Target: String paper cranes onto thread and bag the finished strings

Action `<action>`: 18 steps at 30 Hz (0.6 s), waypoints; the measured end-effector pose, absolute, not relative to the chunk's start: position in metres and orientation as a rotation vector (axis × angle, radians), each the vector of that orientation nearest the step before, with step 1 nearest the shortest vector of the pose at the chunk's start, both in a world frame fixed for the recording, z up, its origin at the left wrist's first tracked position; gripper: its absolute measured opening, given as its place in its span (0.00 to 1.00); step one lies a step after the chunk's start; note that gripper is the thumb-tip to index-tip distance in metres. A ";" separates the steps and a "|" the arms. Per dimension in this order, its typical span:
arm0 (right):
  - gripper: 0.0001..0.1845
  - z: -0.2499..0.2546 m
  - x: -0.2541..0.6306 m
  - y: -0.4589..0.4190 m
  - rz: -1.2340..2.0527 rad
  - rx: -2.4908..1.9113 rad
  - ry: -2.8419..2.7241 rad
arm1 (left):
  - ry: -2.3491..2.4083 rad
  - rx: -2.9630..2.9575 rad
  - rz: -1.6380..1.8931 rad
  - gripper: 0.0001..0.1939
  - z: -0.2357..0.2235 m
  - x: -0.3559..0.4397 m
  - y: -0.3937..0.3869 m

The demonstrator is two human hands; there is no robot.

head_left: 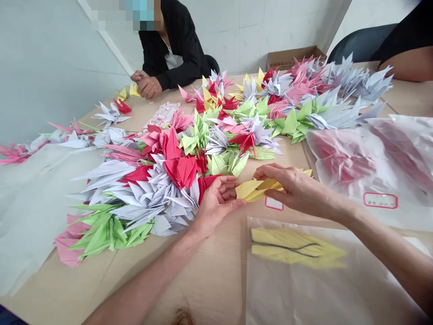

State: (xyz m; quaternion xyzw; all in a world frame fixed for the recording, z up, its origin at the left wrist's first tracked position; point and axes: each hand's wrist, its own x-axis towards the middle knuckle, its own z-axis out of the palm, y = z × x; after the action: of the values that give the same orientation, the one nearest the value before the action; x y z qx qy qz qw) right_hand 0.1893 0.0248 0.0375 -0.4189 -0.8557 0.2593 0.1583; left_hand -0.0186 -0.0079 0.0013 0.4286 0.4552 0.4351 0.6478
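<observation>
Right of the frame's centre, folded yellow paper, thin and sharply creased, lies between two bare hands. The right hand holds it between thumb and fingers; the left hand is half curled at its left end, and whether it grips cannot be told. A heap of pointed, matt paper folds spreads left. Lower right, a translucent, smooth bag encloses flat yellow pieces with a dark cord.
</observation>
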 end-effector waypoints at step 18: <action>0.07 0.039 0.185 0.023 0.892 -1.309 -2.393 | 0.986 1.096 0.874 0.25 -0.002 -0.014 -0.011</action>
State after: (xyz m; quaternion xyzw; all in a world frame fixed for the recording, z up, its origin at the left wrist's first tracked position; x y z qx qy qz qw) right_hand 0.1851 0.0231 0.0388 -0.4520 -0.8261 0.3080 0.1355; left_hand -0.0145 -0.0112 -0.0025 0.4835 0.4348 0.3856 0.6547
